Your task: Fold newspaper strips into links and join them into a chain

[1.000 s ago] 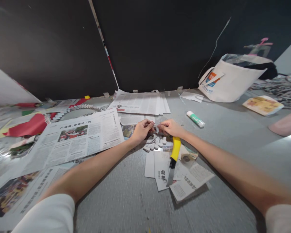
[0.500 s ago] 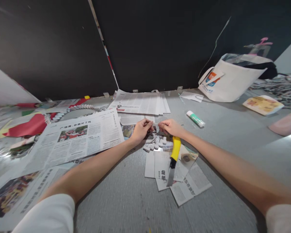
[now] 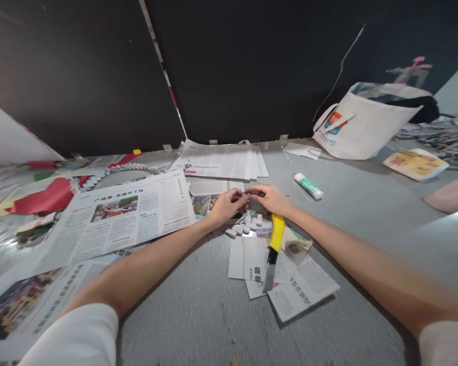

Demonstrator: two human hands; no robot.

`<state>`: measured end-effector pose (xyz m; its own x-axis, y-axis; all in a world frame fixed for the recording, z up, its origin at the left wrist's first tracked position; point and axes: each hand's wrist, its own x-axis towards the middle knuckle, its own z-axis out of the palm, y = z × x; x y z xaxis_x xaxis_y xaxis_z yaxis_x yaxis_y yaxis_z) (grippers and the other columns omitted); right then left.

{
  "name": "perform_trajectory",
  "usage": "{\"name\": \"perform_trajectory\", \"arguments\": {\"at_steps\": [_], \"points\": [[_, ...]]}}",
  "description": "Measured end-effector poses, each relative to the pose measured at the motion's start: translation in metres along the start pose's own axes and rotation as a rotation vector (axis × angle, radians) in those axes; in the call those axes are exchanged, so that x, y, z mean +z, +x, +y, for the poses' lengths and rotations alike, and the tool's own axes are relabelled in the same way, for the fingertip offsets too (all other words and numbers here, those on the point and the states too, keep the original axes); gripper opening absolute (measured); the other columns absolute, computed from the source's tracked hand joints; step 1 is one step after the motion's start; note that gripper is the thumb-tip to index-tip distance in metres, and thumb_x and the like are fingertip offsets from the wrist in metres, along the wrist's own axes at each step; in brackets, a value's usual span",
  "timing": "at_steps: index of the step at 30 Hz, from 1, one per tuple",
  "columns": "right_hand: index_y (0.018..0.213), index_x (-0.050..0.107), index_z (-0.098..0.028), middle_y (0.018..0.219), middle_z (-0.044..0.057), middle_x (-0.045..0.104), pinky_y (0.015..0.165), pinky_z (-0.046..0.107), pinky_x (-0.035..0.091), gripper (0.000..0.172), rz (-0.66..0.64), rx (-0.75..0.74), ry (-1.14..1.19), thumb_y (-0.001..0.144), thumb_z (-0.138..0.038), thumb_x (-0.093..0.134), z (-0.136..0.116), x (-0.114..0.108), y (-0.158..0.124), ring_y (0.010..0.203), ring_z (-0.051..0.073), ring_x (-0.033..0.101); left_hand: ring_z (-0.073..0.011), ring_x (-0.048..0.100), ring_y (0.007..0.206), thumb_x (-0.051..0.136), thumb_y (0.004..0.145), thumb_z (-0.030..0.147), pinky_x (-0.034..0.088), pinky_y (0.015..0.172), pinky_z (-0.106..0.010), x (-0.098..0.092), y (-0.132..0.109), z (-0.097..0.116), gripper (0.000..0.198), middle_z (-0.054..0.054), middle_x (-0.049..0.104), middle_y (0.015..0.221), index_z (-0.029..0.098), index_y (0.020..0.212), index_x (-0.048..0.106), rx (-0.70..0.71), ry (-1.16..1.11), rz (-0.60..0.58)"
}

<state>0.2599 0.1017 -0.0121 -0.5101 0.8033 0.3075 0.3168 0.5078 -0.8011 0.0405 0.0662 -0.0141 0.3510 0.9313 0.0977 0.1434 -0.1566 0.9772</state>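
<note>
My left hand [image 3: 228,206] and my right hand [image 3: 270,199] meet fingertip to fingertip above the grey surface. Both are closed in a pinch on a small pale paper strip, mostly hidden by the fingers. Just below them lie several small folded paper pieces [image 3: 237,229]. A knife with a yellow handle [image 3: 277,233] rests below my right hand, its blade pointing toward me. Under the blade are cut newspaper pieces [image 3: 303,294], partly overlapping.
A glue stick [image 3: 308,186] lies to the right. Newspaper sheets [image 3: 164,208] spread across the left, with a stack of sheets [image 3: 221,160] behind my hands. A white bag [image 3: 370,124] stands at the back right, by a black panel [image 3: 270,71]. A folded-paper chain [image 3: 132,168] lies back left.
My hands have come closer together, and the strip that showed between them is now mostly covered by fingers. The lower right newspaper piece has shifted slightly right.
</note>
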Motion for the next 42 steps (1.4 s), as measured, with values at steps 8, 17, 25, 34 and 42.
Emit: {"name": "perform_trajectory", "arguments": {"at_steps": [8, 17, 25, 34, 42], "points": [[0.101, 0.075, -0.022, 0.1, 0.007, 0.076, 0.087, 0.038, 0.052, 0.023, 0.067, -0.069, -0.045, 0.102, -0.042, 0.063, 0.003, 0.001, 0.001, 0.095, 0.025, 0.069, -0.0144, 0.066, 0.063, 0.073, 0.094, 0.056, 0.052, 0.066, -0.028, 0.0, 0.002, -0.004, 0.038, -0.001, 0.072, 0.072, 0.02, 0.094, 0.06, -0.026, -0.039, 0.064], [0.104, 0.071, -0.023, 0.087, 0.003, 0.063, 0.071, 0.033, 0.047, 0.037, 0.186, -0.089, 0.072, 0.103, -0.059, 0.064, 0.0, -0.001, -0.001, 0.077, 0.02, 0.059, -0.0107, 0.06, 0.059, 0.075, 0.092, 0.052, 0.048, 0.06, -0.024, 0.0, 0.006, 0.0, 0.036, 0.001, 0.07, 0.072, 0.02, 0.093, 0.059, -0.024, -0.169, 0.232], [0.103, 0.068, -0.024, 0.091, 0.006, 0.07, 0.077, 0.035, 0.052, 0.045, 0.208, -0.027, 0.167, 0.098, -0.069, 0.064, -0.014, -0.003, -0.004, 0.083, 0.022, 0.065, -0.014, 0.061, 0.061, 0.071, 0.092, 0.059, 0.049, 0.063, -0.028, 0.0, 0.005, 0.002, 0.041, -0.003, 0.072, 0.072, 0.019, 0.093, 0.069, -0.051, -0.057, 0.152], [0.102, 0.073, -0.023, 0.091, 0.005, 0.069, 0.069, 0.032, 0.047, 0.036, 0.016, -0.01, 0.152, 0.099, -0.058, 0.065, -0.01, -0.001, -0.004, 0.076, 0.02, 0.061, -0.0158, 0.061, 0.061, 0.065, 0.095, 0.06, 0.049, 0.065, -0.03, 0.001, 0.003, 0.004, 0.047, -0.005, 0.071, 0.067, 0.02, 0.071, 0.062, -0.051, 0.049, 0.167], [0.093, 0.073, -0.02, 0.088, 0.004, 0.069, 0.071, 0.03, 0.045, 0.037, 0.01, -0.028, 0.11, 0.098, -0.056, 0.069, -0.012, -0.001, -0.004, 0.077, 0.018, 0.06, -0.0148, 0.059, 0.06, 0.072, 0.09, 0.059, 0.047, 0.063, -0.029, 0.0, 0.006, -0.001, 0.042, -0.002, 0.067, 0.066, 0.019, 0.079, 0.064, -0.048, -0.02, 0.221]]}}
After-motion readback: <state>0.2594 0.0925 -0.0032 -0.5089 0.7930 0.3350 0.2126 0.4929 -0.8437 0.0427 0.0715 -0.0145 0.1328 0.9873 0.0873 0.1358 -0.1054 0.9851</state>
